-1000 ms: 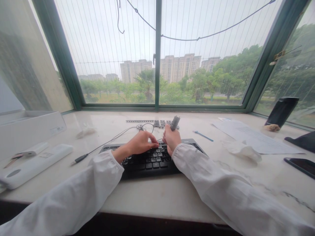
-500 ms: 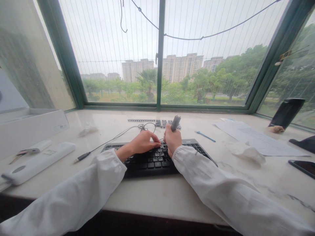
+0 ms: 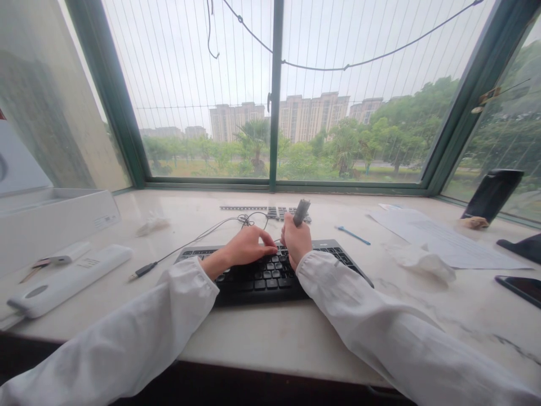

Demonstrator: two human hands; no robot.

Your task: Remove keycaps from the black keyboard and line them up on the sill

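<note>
A black keyboard [image 3: 270,283] lies flat on the pale countertop, partly covered by both hands. My left hand [image 3: 245,245] reaches over its left and middle keys, index finger and thumb brought together at the upper key rows. Whatever is between those fingertips is too small to make out. My right hand [image 3: 296,241] is wrapped round a dark grey stick-like tool [image 3: 301,212], whose rough upper end sticks out above the fist. The tool's lower end is hidden by the hand, close to the keys. Loose keycaps [image 3: 274,212] lie in rows behind the keyboard.
A cable with a USB plug [image 3: 143,270] runs left. Also left are a white box [image 3: 91,211], keys [image 3: 46,261] and a white device [image 3: 76,282]. On the right lie a blue stick [image 3: 354,235], crumpled tissue [image 3: 425,264], papers [image 3: 439,234] and a phone [image 3: 522,288].
Both hands stay almost in the same place over the keyboard, the tool still in the right fist. The view has shifted very slightly.
</note>
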